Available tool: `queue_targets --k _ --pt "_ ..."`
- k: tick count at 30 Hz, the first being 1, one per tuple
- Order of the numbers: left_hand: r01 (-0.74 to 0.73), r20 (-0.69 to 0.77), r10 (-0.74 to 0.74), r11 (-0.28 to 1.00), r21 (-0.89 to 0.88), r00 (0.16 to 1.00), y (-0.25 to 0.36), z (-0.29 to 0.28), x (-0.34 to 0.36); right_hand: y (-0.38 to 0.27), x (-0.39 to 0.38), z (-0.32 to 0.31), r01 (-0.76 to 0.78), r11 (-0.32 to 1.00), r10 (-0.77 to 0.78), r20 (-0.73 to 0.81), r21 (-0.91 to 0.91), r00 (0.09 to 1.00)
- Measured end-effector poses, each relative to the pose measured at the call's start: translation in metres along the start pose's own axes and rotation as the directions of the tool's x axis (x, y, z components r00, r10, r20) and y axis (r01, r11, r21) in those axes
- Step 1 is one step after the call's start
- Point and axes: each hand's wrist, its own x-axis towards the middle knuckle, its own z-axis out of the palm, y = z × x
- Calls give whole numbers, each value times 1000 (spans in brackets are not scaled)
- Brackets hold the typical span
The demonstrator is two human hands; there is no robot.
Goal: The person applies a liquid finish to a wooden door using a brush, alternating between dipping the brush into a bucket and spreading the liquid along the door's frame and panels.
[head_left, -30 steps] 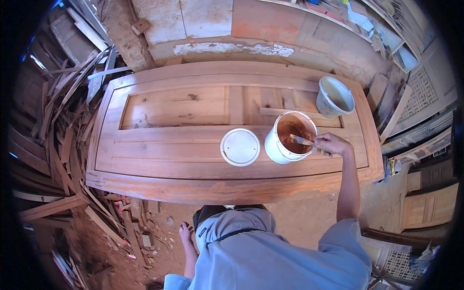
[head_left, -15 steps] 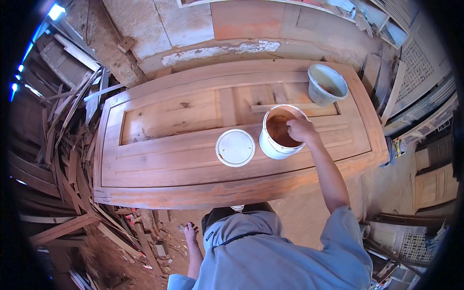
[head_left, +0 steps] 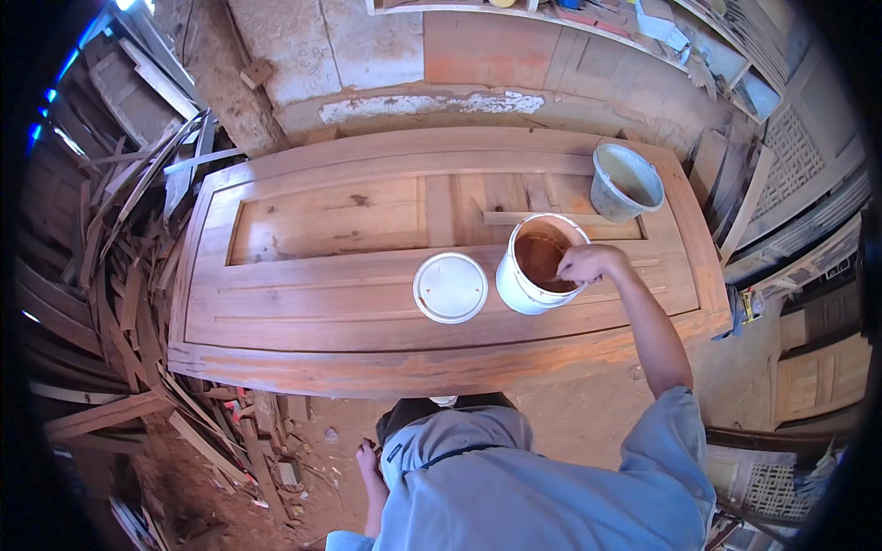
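Observation:
My right hand (head_left: 586, 264) is closed at the right rim of a white bucket (head_left: 525, 292), its fingertips over the opening. They pinch something thin that dips toward the reddish-brown liquid (head_left: 540, 253) inside; its kind is not clear. Left of the bucket lies a round white lid (head_left: 450, 287) with a few brown specks. Both rest on a large panelled wooden door (head_left: 312, 317) lying flat. Low beside my body hangs my left hand (head_left: 369, 458), fingers loosely bent and apart, with nothing visible in it.
A grey bucket (head_left: 606, 196) with a wire handle stands at the door's far right. A loose wooden strip (head_left: 514, 219) lies behind the white bucket. Scrap wood (head_left: 138, 303) is heaped on the left. A cluttered shelf (head_left: 551, 16) runs along the back wall; panels lean at the right.
My right hand has moved slightly right and nearer me over the bucket's opening, and the thin thing in it now shows. My left hand has dropped slightly. The whole view has shifted a little.

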Motion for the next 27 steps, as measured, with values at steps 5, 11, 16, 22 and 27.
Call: queue_targets --k 5,11,16,22,27 --pt "58 14 -58 998 -23 998 26 5 2 60 -25 19 186 707 -105 -159 683 982" --pt "6 18 -7 998 65 1000 59 2 1 72 -38 70 261 411 9 -290 874 957" --pt "-20 25 18 995 94 1000 72 6 -5 35 -41 108 553 395 171 -650 734 740" --pt "-21 53 15 993 115 999 66 6 -11 15 0 143 652 684 261 -945 327 200" --pt "10 12 -11 999 50 1000 44 -5 -11 -51 -5 142 871 187 470 -820 455 328"
